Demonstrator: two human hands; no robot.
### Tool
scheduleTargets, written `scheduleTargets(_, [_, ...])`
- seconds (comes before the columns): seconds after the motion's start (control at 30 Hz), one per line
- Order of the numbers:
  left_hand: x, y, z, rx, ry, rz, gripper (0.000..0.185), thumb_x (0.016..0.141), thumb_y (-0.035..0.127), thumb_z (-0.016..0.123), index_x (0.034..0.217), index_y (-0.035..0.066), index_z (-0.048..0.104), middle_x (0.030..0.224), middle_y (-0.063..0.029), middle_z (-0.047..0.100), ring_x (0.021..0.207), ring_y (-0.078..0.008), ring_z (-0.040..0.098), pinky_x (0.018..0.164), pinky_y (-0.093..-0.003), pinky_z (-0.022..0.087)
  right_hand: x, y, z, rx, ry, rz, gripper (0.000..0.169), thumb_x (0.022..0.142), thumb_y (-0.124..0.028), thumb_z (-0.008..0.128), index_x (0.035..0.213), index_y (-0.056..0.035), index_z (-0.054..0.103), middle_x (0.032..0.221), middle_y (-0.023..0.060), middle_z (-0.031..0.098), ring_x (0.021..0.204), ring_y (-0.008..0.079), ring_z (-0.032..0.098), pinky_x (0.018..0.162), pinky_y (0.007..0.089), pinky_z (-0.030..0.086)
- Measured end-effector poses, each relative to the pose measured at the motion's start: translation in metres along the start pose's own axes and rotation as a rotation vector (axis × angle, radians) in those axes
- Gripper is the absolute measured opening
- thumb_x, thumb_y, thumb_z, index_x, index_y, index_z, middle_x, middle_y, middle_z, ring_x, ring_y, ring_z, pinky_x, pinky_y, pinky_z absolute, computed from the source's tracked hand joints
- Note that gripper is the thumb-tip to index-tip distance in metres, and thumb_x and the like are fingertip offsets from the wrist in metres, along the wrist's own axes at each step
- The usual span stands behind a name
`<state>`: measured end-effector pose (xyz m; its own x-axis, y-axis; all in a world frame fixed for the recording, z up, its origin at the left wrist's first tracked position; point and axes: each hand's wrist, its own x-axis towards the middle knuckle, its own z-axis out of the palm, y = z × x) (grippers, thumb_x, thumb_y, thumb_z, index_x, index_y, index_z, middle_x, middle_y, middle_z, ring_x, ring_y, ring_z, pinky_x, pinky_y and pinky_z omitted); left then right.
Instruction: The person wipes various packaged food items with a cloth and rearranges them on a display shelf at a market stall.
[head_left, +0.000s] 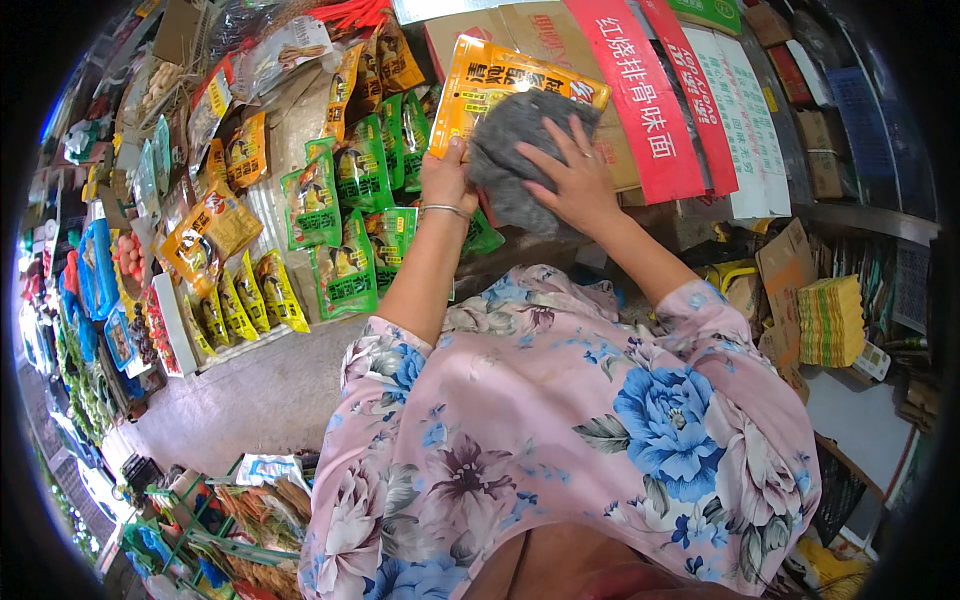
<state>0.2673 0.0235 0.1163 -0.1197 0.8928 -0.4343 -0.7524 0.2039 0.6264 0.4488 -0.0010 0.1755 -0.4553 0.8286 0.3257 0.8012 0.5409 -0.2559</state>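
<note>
My left hand (450, 180) grips the lower left corner of an orange printed food packet (469, 82), its thumb on the front. A grey cloth (517, 135) lies over the packet's lower right part and hides much of it. Spread across the cloth, my right hand (574, 176) presses it against the packet with fingers apart. Behind the packet is a brown cardboard box (525, 26) with a red and white printed flap (637, 97). Green food packets (364, 172) stand in rows just left of my left wrist.
More orange packets (210, 232) and yellow packets (277, 289) fill the display on the left. Eggs and baskets of goods lie farther left. At the right, a stack of yellow pads (829, 322) stands beside cardboard (787, 277). A green rack (202, 525) holds dried goods at lower left.
</note>
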Motion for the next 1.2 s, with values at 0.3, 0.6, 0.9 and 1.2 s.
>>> scheduleTargets(0.3, [-0.004, 0.015, 0.007, -0.065, -0.018, -0.169, 0.022, 0.09, 0.012, 0.044, 0.111, 0.005, 0.043, 0.099, -0.0111, 0.056, 0.077, -0.0296, 0.062, 0.055, -0.039, 0.056, 0.013, 0.059, -0.032, 0.26, 0.333, 0.74, 0.042, 0.074, -0.01, 0.056, 0.115, -0.0114, 0.053, 0.112, 0.0151, 0.055, 0.104, 0.0302, 0.052, 0.089, 0.0363, 0.041])
scheduleTargets(0.6, [-0.038, 0.156, 0.002, -0.062, -0.202, 0.495, 0.021, 0.089, 0.008, 0.046, 0.106, 0.001, 0.038, 0.1, -0.0115, 0.055, 0.086, -0.0222, 0.06, 0.059, -0.0337, 0.057, -0.004, 0.046, 0.004, 0.069, 0.31, 0.431, 0.045, 0.071, -0.006, 0.055, 0.115, -0.014, 0.053, 0.108, 0.0139, 0.055, 0.101, 0.0307, 0.051, 0.088, 0.038, 0.04])
scheduleTargets(0.9, [0.031, 0.201, -0.072, 0.911, 0.471, 0.963, 0.015, 0.084, 0.011, 0.053, 0.086, 0.0, 0.042, 0.079, -0.0177, 0.058, 0.07, -0.03, 0.06, 0.06, -0.0367, 0.049, 0.003, 0.029, 0.003, 0.041, 0.259, 0.508, 0.043, 0.074, -0.008, 0.054, 0.117, -0.0106, 0.051, 0.111, 0.0144, 0.054, 0.103, 0.032, 0.05, 0.089, 0.038, 0.039])
scheduleTargets(1.2, [0.146, 0.11, -0.185, 1.098, 0.137, 0.374, 0.016, 0.082, 0.018, 0.055, 0.086, 0.002, 0.054, 0.077, -0.0131, 0.06, 0.073, -0.0244, 0.059, 0.068, -0.0342, 0.046, -0.004, 0.034, 0.012, -0.115, 0.243, 0.449, 0.044, 0.075, -0.005, 0.053, 0.119, -0.0055, 0.048, 0.115, 0.0164, 0.051, 0.106, 0.0336, 0.048, 0.091, 0.0388, 0.037])
